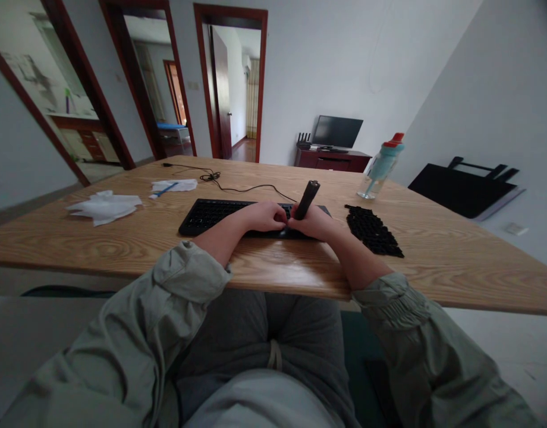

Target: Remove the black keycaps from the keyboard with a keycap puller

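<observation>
A black keyboard [206,217] lies lengthwise before me near the table's front edge. My right hand [313,222] is wrapped round a thick black handle [308,199] that leans slightly to the right over the keyboard. The handle's lower end is hidden by my fingers, so I cannot tell what tool it is. Close beside it, my left hand [269,216] rests on the keyboard with its fingers curled and pressed together. Whatever its fingertips may hold is too small to see. Right of the keyboard lies a patch of small black pieces [372,230] that look like loose keycaps.
Crumpled white tissue [104,207] lies at the left. Behind it, a blue-and-white brush-like stick [165,190] rests by another tissue [179,185]. A black cable [251,189] runs across the back. A bottle [380,167] with a red cap stands at the right on the wooden table [452,255].
</observation>
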Motion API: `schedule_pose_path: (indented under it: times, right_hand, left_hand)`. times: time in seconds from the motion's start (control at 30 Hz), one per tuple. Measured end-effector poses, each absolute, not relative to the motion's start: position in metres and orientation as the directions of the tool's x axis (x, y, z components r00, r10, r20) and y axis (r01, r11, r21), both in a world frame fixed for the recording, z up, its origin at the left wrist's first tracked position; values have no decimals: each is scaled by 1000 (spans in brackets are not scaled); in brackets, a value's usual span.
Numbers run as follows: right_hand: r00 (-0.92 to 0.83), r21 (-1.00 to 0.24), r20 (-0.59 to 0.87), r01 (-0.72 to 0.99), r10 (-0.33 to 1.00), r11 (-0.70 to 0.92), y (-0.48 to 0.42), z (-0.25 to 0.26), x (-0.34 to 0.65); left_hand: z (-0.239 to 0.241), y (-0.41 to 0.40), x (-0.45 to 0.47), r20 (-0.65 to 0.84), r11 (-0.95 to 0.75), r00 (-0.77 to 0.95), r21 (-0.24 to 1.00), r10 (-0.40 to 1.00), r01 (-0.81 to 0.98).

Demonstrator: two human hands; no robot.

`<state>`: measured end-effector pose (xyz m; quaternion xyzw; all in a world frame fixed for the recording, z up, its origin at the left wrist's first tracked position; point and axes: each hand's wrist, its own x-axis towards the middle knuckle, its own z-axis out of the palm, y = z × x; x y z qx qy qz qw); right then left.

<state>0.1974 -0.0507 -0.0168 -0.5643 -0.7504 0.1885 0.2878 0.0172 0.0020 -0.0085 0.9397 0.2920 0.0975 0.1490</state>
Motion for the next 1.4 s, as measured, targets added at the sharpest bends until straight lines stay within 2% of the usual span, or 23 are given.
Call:
schedule_pose_path:
  times: [0.4, 0.67, 0.8, 0.93, 1.4]
  right_hand:
    - [-235, -566, 202, 764, 951, 309, -45, -18, 204]
    - [-248, -560, 255, 750, 935, 352, -46, -22, 206]
    - [-199, -590, 246, 746, 949, 309, -47, -23, 207]
    - [-169, -634, 240, 719, 956, 286, -47, -24, 207]
    - [-151, -666, 290, 677, 945, 312, -49, -27, 206]
  left_hand:
    - [-13, 6, 18, 109, -793, 824, 367, 556, 487]
    - [-16, 8, 20, 133, -799, 826, 378, 547, 468]
    - [-18, 10, 18, 110, -792, 844, 425, 526, 438]
    - [-19, 11, 18, 85, -797, 855, 420, 511, 435]
    - [-21, 15, 20, 43, -769, 845, 439, 534, 464]
